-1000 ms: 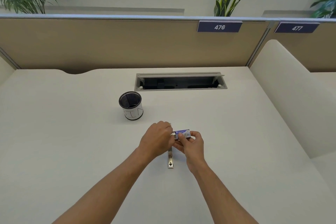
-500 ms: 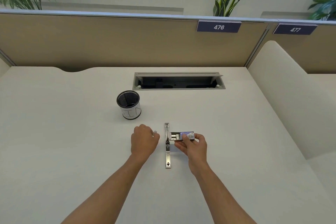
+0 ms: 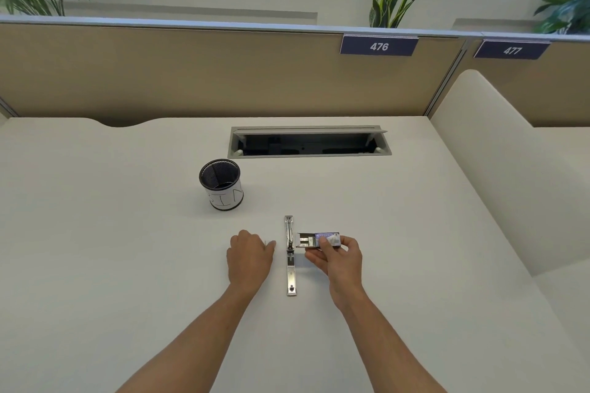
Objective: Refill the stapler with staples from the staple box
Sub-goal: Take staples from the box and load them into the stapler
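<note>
Stapler (image 3: 290,257) lies opened flat on the worktop (image 3: 127,265); left hand (image 3: 250,257) just left of it, fingers curled, contents indiscernible; right hand (image 3: 338,260) just right of it, fingers gripping the slid-open staple box (image 3: 316,239); mesh cup (image 3: 221,183) stands beyond the stapler, leftward.

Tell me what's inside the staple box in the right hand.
The staple box, held by the right hand, has its tray slid out leftward, showing pale metallic staple strips. Whatever sits under the purple sleeve and fingers is hidden.
</note>
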A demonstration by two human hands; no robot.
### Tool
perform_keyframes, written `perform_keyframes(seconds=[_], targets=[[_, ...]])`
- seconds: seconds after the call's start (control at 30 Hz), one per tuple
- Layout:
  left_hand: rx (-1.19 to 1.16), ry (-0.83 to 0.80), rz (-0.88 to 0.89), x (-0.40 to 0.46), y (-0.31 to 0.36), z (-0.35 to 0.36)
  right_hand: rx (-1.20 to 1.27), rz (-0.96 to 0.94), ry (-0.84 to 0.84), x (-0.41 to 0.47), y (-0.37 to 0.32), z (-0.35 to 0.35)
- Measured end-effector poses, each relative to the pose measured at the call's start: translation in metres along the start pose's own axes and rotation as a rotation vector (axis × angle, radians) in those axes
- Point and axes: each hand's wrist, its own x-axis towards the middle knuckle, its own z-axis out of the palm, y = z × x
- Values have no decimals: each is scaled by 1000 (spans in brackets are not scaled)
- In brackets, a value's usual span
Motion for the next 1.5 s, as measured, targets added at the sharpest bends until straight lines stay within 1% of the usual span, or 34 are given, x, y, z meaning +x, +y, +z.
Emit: perform_keyframes(seconds=[0.07,0.17,0.2,0.23,0.33,0.47,0.57,0.67,0.77,0.9,1.07,1.2,1.37,1.5], targets=[[-92,31,16,0,-4,0,5,2,-4,0,0,0],[-297,124,142,-5,-8,-3,11,6,-4,0,1,1],[-355,129,184,-8,-9,-6,12,10,-4,-1,1,2],[-419,109,215,-10,-8,-9,11,14,-7,-1,1,3],[-592,-28,256,-17,-1,-16,0,27,-18,-3,2,6],[-769,-184,176,-22,13,-19,-12,37,-53,-5,1,8],[-851,-178,90,-23,20,-21,-41,45,-69,-7,-1,8],[-938,-195,53,-22,22,-24,-65,33,-85,-6,-3,6],[-970,-234,61,-22,24,-26,-105,21,-97,-6,-2,5],[-943,-281,78,-24,29,-23,-155,3,-158,-10,4,10],[-1049,-324,45,-25,27,-26,-159,7,-210,-14,4,11],[-1064,-397,85,-26,23,-29,-182,32,-294,-14,3,7],[-1121,-535,114,-26,22,-35,-191,57,-481,-17,1,3],[-1138,-568,87,-24,20,-36,-221,20,-496,-12,1,-3]])
